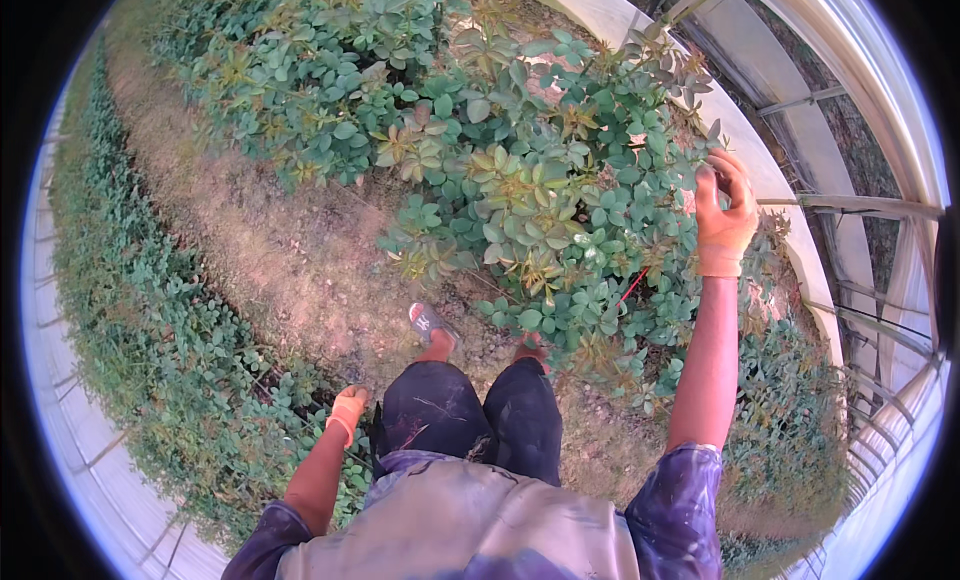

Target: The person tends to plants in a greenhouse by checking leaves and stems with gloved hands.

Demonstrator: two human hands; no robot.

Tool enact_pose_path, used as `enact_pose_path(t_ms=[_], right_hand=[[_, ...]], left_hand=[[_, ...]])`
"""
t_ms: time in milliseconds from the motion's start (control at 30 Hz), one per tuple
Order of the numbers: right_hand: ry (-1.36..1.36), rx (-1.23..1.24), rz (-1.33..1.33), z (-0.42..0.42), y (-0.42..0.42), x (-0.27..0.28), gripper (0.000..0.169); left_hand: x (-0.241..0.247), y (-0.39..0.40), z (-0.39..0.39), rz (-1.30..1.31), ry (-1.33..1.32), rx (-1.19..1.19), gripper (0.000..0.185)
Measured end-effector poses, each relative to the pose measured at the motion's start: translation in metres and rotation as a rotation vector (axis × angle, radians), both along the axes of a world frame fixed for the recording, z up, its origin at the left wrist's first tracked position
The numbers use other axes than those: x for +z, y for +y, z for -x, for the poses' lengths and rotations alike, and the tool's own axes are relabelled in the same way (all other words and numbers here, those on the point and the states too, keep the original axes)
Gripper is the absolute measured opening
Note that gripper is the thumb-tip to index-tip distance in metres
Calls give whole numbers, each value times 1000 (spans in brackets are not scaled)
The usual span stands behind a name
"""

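Rose-like bushes (525, 182) with green and reddish-bronze leaves fill the ground in front of me. My right hand (724, 216), in an orange work glove, reaches out to the right edge of this foliage. Its fingers curl towards the thumb beside a leafy shoot tip (714, 135); whether they pinch the shoot cannot be made out. Low at my left side hangs my left hand (349, 409), also gloved in orange, with its fingers bent. It is nearest to the plant row (217, 340) on the left, and anything inside it is hidden.
A bare soil path (300, 257) runs between the rows, with my sandalled foot (431, 321) on it. A red strip (634, 287) slants among the leaves. Along the right curve a pale low border (757, 148) and greenhouse framing poles (862, 202) with plastic sheeting.
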State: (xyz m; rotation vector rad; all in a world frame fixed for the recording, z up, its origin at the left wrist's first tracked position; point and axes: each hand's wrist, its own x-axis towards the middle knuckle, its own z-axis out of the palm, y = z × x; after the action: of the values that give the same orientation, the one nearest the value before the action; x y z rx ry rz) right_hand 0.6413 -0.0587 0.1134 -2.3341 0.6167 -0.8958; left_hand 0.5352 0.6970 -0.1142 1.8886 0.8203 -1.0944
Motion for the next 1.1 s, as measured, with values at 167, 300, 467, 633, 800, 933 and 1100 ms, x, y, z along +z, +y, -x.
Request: enact_pose_path(t_ms=[167, 300, 467, 633, 800, 933, 1100], right_hand=[[1138, 106, -144, -49, 10, -99, 53], [791, 279, -563, -70, -17, -224, 44], [435, 228, -1550, -104, -4, -310, 36], [607, 94, -1290, -132, 50, -330, 31], [1040, 239, -662, -99, -26, -385, 24], [536, -360, -1554, -60, -32, -432, 21], [693, -579, -1147, -102, 5, -367, 24]], left_hand=[[16, 54, -80, 104, -89, 142, 25], [35, 78, -92, 126, -143, 243, 26], [48, 130, -64, -5, -3, 208, 27], [85, 97, -75, -88, 23, 122, 29], [78, -44, -137, 6, 120, -122, 30], [64, -126, -183, 89, 60, -256, 30], [67, -151, -212, 35, -96, -240, 19]])
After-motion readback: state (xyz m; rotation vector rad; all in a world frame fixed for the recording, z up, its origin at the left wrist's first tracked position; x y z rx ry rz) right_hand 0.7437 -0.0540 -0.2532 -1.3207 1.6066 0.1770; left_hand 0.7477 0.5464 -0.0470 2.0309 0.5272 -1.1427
